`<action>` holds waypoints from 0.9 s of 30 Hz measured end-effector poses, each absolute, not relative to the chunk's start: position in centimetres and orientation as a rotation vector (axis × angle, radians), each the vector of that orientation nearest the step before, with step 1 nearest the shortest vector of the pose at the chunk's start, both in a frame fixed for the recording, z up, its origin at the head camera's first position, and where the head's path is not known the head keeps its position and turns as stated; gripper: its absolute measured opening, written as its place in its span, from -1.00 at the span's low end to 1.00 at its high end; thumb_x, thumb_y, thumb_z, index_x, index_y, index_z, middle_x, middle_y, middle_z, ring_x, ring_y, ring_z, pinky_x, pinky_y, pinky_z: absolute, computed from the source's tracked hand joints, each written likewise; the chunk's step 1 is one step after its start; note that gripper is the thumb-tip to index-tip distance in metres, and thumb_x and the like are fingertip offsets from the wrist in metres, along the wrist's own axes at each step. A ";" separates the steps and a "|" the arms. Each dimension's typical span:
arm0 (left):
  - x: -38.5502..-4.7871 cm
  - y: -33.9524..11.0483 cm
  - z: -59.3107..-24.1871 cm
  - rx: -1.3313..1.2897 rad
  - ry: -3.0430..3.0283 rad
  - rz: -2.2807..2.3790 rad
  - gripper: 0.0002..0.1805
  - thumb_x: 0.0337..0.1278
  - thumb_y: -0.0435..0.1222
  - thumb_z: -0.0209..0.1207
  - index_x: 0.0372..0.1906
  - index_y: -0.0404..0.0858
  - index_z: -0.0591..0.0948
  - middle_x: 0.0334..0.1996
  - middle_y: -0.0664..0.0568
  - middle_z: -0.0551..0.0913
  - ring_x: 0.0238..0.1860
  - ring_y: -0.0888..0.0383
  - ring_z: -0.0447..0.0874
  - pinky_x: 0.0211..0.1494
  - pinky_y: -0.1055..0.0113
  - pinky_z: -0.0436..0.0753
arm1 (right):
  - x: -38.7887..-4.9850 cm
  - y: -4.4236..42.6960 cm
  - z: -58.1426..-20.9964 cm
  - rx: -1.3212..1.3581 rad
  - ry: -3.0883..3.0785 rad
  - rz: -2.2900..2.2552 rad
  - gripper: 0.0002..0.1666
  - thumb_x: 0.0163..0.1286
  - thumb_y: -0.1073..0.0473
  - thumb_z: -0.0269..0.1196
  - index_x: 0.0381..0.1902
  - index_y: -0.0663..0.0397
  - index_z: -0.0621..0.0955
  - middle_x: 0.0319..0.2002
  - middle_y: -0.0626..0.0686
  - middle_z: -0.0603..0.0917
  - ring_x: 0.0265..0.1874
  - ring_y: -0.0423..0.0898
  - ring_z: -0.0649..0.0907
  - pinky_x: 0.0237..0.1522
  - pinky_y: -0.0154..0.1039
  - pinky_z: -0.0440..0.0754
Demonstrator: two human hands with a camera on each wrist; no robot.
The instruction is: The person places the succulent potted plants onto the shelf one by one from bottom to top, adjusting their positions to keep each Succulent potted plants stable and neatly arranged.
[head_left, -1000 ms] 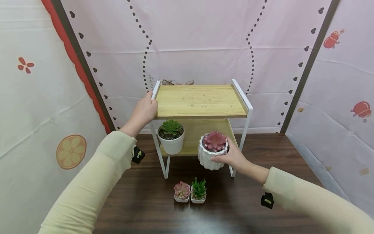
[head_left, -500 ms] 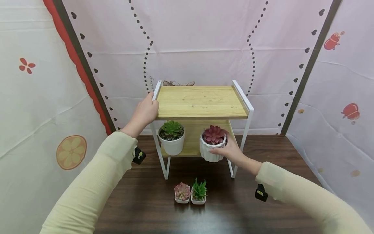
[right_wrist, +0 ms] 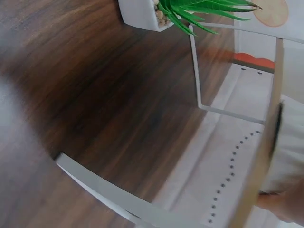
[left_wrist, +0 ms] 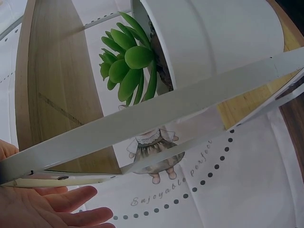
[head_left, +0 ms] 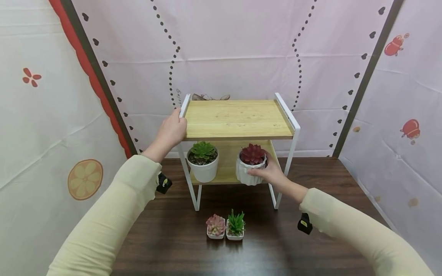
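My left hand (head_left: 170,130) grips the upper left corner of a two-tier shelf rack (head_left: 238,119). Its white side bar passes between the thumb and the loosely spread fingers (left_wrist: 76,213). With my right hand (head_left: 274,174) I hold a white fluted pot (head_left: 248,174) bearing a dark red succulent (head_left: 253,154). This pot is upright at the right front of the lower shelf (head_left: 226,161); whether its base touches the board cannot be told. To its left on that shelf stands a smooth white pot (head_left: 206,172) with a green succulent (head_left: 203,150).
On the dark wooden table (head_left: 165,241), before the rack, stand a small square pot with a pink succulent (head_left: 216,225) and another with a spiky green plant (head_left: 235,224). Printed cloth (head_left: 235,46) hangs behind and at both sides.
My right hand has carried the fluted pot away from me and in over the lower shelf's front edge. My left hand stays on the rack's corner.
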State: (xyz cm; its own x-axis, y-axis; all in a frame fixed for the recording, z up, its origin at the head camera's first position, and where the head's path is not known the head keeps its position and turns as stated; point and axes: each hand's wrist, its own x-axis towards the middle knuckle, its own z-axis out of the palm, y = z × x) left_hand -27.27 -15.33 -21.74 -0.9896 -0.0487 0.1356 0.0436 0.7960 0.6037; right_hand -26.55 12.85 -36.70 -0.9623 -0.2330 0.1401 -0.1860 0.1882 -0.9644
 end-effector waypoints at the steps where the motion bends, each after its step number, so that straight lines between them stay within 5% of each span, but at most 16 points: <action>1: -27.3 -15.3 -21.7 0.003 -2.840 -0.958 -0.37 0.21 -0.29 -0.40 0.43 -0.23 -0.03 0.18 -0.31 0.33 -0.35 -0.05 0.38 -0.39 0.26 0.40 | -26.6 12.9 -36.7 -0.431 2.385 -1.933 -0.02 0.04 0.24 0.32 0.35 0.18 0.08 0.22 0.25 0.32 0.18 0.10 0.35 0.17 0.00 0.30; 27: -27.3 -15.4 -21.8 -0.020 -2.832 -0.974 -0.37 0.20 -0.28 -0.39 0.42 -0.24 0.00 0.20 -0.32 0.31 -0.19 -0.12 0.40 -0.25 0.16 0.42 | -27.3 13.1 -36.4 -0.491 2.306 -1.968 -0.08 0.11 0.29 0.27 0.35 0.22 0.06 0.23 0.27 0.29 0.20 0.13 0.32 0.20 0.02 0.26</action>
State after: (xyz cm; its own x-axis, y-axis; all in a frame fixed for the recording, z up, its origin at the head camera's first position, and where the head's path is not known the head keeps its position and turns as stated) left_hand -27.35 -15.39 -21.82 -0.9892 -0.0351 0.1425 0.0599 0.7896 0.6106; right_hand -27.28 13.11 -36.41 -0.9465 -0.2851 0.1513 -0.1943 0.1288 -0.9725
